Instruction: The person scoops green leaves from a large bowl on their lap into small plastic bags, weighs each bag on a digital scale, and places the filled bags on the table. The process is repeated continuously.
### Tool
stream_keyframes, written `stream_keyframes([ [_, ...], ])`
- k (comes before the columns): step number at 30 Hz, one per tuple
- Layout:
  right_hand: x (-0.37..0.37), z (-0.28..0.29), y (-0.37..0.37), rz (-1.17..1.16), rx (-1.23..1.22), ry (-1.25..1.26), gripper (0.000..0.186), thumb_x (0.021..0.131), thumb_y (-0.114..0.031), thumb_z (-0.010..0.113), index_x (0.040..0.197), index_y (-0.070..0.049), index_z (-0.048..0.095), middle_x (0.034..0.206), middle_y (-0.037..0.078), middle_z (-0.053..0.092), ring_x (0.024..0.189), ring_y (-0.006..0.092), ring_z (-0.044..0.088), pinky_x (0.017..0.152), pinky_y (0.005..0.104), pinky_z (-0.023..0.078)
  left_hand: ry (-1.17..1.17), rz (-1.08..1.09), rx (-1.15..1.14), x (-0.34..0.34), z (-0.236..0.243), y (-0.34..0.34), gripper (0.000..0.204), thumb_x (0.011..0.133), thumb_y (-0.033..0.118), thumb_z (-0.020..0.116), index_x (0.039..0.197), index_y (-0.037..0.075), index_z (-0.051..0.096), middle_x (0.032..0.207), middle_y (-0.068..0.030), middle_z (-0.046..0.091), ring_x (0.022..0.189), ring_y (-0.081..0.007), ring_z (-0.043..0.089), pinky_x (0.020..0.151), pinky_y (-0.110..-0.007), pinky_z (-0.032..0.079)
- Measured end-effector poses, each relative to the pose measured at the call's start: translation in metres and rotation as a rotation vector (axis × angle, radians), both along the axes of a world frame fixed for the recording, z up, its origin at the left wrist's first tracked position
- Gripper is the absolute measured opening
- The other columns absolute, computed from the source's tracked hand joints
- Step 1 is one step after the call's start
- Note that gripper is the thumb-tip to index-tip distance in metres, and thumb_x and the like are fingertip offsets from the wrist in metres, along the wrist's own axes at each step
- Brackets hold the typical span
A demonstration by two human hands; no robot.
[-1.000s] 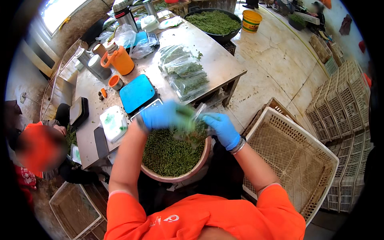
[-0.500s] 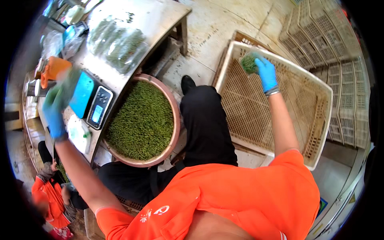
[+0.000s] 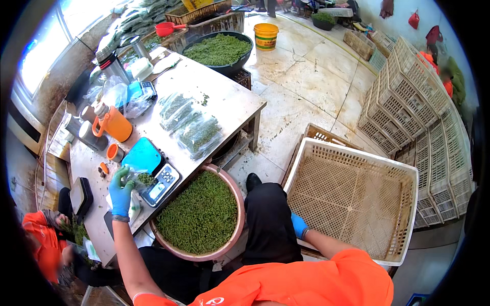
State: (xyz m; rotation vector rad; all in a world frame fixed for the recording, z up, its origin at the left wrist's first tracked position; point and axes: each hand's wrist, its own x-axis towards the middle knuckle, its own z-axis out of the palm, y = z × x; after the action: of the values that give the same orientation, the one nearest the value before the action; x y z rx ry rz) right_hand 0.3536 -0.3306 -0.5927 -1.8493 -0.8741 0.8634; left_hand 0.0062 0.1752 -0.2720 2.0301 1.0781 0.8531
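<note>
My left hand, in a blue glove, has its fingers closed on a clear bag of greens at the digital scale, whose top is bright blue. A pink tub of small green pieces stands below the table edge. My right hand, also gloved, is low by my right thigh and the white plastic crate; its fingers are mostly hidden. Several filled bags lie on the metal table.
An orange jug, flasks and a cup crowd the table's left side. Stacked crates line the right. A dark basin of greens and yellow bucket are farther back. A co-worker is at lower left; others are behind.
My hands have parted: the left moved left with a bag to the scale; the right moved out over the crate holding greens, then down beside my thigh. The view has shifted.
</note>
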Motion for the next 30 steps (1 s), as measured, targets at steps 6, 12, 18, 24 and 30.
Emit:
stream_keyframes([
  [6, 0.014, 0.051, 0.004, 0.294, -0.316, -0.027, 0.045, 0.084, -0.021, 0.068, 0.123, -0.001, 0.059, 0.123, 0.014, 0.063, 0.111, 0.0238, 0.059, 0.097, 0.0356, 0.045, 0.013, 0.159, 0.278, 0.01, -0.001, -0.026, 0.049, 0.075, -0.005, 0.066, 0.123, 0.004, 0.059, 0.122, -0.0106, 0.062, 0.094, -0.0186, 0.061, 0.084, -0.027, 0.048],
  [12, 0.084, 0.194, 0.095, -0.327, -0.123, -0.506, 0.042, 0.086, -0.023, 0.061, 0.121, 0.0, 0.06, 0.11, 0.023, 0.064, 0.099, 0.0334, 0.064, 0.088, 0.04, 0.05, -0.086, 0.156, 0.459, 0.004, -0.027, -0.035, 0.055, 0.073, -0.008, 0.056, 0.127, 0.004, 0.056, 0.124, -0.0134, 0.06, 0.113, -0.0271, 0.058, 0.099, -0.034, 0.044],
  [18, -0.04, 0.338, 0.234, 0.102, 0.443, -0.504, 0.041, 0.087, -0.014, 0.063, 0.127, -0.004, 0.057, 0.117, 0.014, 0.063, 0.105, 0.0245, 0.062, 0.091, 0.0344, 0.049, 0.119, 0.153, 0.474, 0.01, -0.018, -0.043, 0.068, 0.068, -0.004, 0.067, 0.134, 0.004, 0.049, 0.138, -0.02, 0.047, 0.129, -0.0367, 0.044, 0.11, -0.04, 0.034],
  [24, -0.135, 0.357, 0.319, 0.377, 0.642, -0.7, 0.049, 0.079, -0.009, 0.067, 0.126, -0.003, 0.055, 0.117, 0.019, 0.061, 0.106, 0.0348, 0.059, 0.092, 0.0402, 0.047, 0.072, 0.156, 0.454, 0.012, -0.033, -0.02, 0.06, 0.069, -0.001, 0.069, 0.127, 0.005, 0.056, 0.134, -0.019, 0.051, 0.124, -0.0361, 0.048, 0.106, -0.04, 0.039],
  [30, -0.151, 0.357, 0.409, 0.458, 0.714, -0.977, 0.05, 0.078, -0.007, 0.064, 0.127, -0.008, 0.055, 0.105, 0.016, 0.063, 0.093, 0.0335, 0.062, 0.079, 0.0417, 0.051, 0.087, 0.195, 0.552, 0.019, -0.02, -0.02, 0.045, 0.073, 0.0, 0.067, 0.118, 0.007, 0.063, 0.118, -0.0176, 0.061, 0.107, -0.0362, 0.056, 0.094, -0.042, 0.045],
])
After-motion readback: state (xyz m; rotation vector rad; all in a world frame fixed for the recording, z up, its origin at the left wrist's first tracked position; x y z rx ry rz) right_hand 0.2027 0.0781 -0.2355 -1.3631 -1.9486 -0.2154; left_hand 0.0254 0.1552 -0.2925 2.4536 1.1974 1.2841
